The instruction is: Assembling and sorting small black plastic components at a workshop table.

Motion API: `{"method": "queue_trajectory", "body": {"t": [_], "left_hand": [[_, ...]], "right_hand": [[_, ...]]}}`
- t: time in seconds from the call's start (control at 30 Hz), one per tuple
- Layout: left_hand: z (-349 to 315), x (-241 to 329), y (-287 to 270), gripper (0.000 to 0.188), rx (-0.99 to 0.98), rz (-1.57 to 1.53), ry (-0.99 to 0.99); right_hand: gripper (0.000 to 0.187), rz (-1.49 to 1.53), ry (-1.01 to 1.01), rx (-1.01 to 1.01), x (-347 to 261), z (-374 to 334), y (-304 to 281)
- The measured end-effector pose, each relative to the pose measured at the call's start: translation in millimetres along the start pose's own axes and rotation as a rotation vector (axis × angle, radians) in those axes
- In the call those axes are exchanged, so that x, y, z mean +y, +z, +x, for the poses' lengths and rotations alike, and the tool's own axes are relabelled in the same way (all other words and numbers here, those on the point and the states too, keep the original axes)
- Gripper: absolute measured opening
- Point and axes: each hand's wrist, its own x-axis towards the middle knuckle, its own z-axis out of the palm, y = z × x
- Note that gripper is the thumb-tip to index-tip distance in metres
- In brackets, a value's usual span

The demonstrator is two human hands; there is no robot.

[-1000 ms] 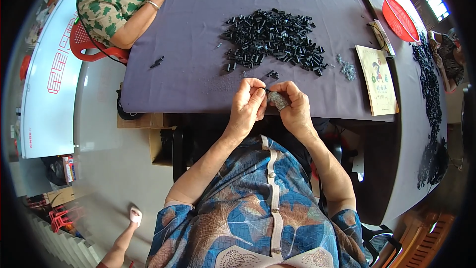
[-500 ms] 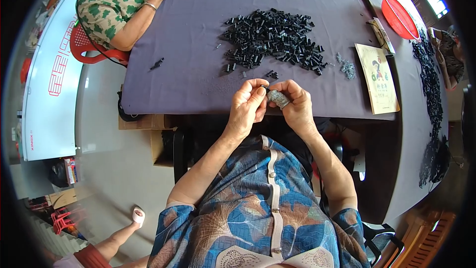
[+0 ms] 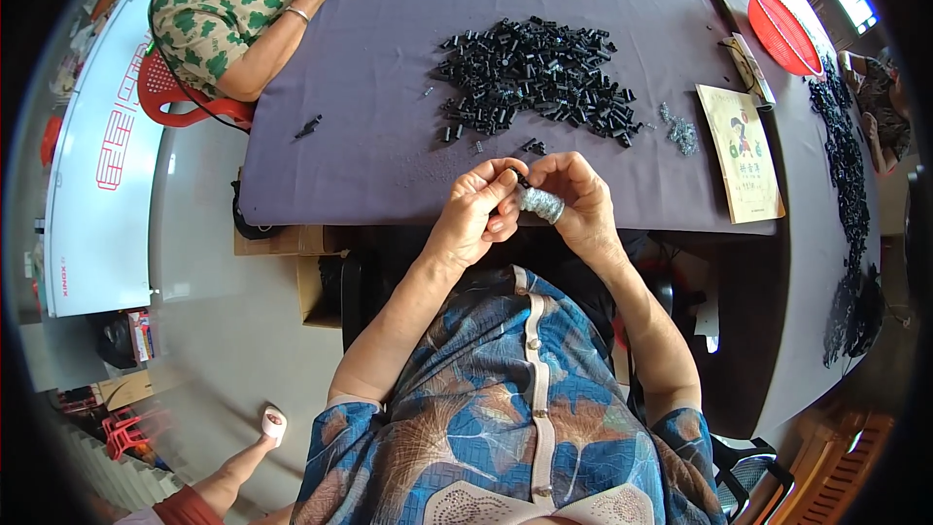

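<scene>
Close to the table's front edge, my left hand (image 3: 476, 209) is closed, its thumb and fingers pinching a small black plastic part (image 3: 520, 177). My right hand (image 3: 578, 199) meets it from the other side, fingers curled in a pinch against the part. A silvery-grey, ridged wrapping (image 3: 540, 204) sits where the right thumb is, apparently around it. Whatever the right fingertips pinch is too small and hidden to name. Just beyond the hands lie a few loose black pieces (image 3: 533, 147). Behind them spreads a large heap of short black plastic parts (image 3: 535, 73).
Small clear pieces (image 3: 682, 134) lie right of the heap, beside a yellow printed booklet (image 3: 743, 160). A red basket (image 3: 777, 29) stands farther right, near a long strip of black parts (image 3: 844, 175). At the far left, a co-worker in a green-patterned top (image 3: 219, 19) sits at the table.
The silvery wrapping has turned from pointing downward to lying more sideways, and my left fingers have shifted slightly around the black part. The co-worker's hands have moved a little.
</scene>
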Motion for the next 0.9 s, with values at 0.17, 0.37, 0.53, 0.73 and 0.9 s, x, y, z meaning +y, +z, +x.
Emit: {"method": "queue_trajectory", "body": {"t": [0.17, 0.37, 0.53, 0.73, 0.9], "left_hand": [[0.1, 2.9, -4.0, 0.014, -0.064, 0.043, -0.022], [-2.2, 6.5, 0.4, 0.016, -0.077, 0.163, -0.088], [-1.2, 4.4, 0.0, 0.016, -0.079, 0.085, -0.144], [-0.4, 4.8, 1.1, 0.015, -0.026, 0.094, -0.170], [-1.1, 4.4, -0.6, 0.014, -0.024, 0.065, -0.171]], "right_hand": [[0.040, -0.418, -0.162, -0.108, -11.6, 6.6, -7.3], [0.043, -0.439, -0.197, -0.226, -14.3, 8.4, -11.4], [0.039, -0.476, -0.187, -0.237, -15.4, 8.8, -12.0], [0.038, -0.463, -0.242, -0.219, -13.2, 7.8, -10.5], [0.037, -0.409, -0.170, -0.199, -12.2, 6.6, -8.5]]}}
